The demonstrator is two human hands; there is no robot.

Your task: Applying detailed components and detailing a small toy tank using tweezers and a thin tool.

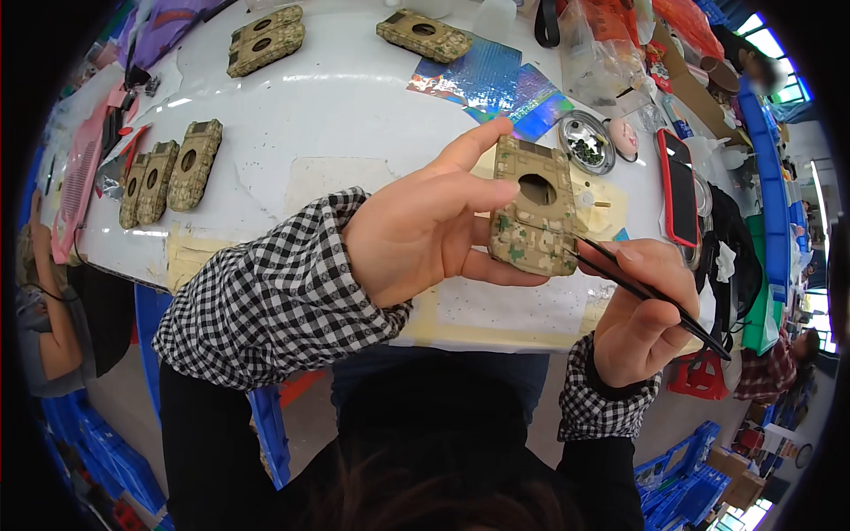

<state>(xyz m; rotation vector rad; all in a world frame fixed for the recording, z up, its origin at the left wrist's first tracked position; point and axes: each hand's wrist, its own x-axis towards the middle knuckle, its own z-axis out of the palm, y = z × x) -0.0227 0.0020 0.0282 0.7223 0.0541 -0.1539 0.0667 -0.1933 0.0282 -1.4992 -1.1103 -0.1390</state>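
My left hand (434, 217) is closed around a camouflage model tank hull (536, 232) with a round hole in its top, gripping it by the edges. My right hand (651, 305) pinches black tweezers (651, 292), whose tips meet the hull's lower right edge. Whether a small part sits between the tips is too small to tell. Just beyond the hull stands a round clear dish (586, 146) holding small dark green pieces. A sheet of paper (505, 305) sprinkled with tiny dark specks lies beneath my hands.
More tank hulls (195, 164) stand at the table's left, with others (423, 35) at the back. Shiny holographic sheets (496, 75) lie behind my hands. A red-cased phone (677, 186) rests at right, near a pink rounded object (623, 137). Another person's arm (55, 305) shows at far left.
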